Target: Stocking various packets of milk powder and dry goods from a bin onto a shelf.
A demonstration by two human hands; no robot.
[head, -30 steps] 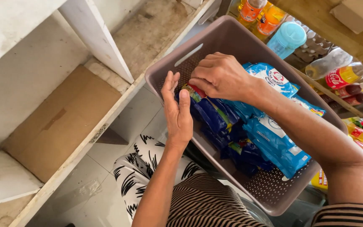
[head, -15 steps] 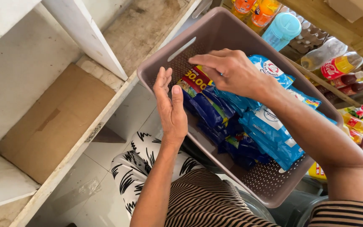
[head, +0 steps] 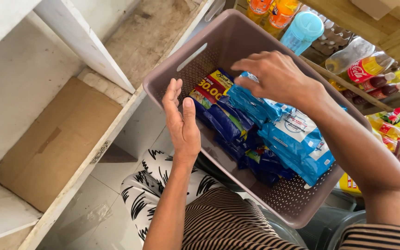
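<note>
Sorting packets in taupe basket [head: 237,34]. Left hand [head: 181,120] flat, open, bracing dark blue packets [head: 228,122]. Right hand [head: 274,76] fingers spread on light blue packets [head: 292,134], gripping nothing. Next: careful pinch on one packet.

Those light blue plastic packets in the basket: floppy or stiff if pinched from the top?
Likely floppy: the light blue plastic packets look soft and creased, slumped against each other in the perforated grey-brown plastic basket. Probably slippery, given the glossy film. The right hand rests on their tops.

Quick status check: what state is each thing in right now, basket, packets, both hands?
Basket: tilted, partly filled.
Blue packets: lying stacked inside the basket.
Left hand: open, flat against the near basket wall.
Right hand: fingers curled on the top packets; grip unclear.
</note>
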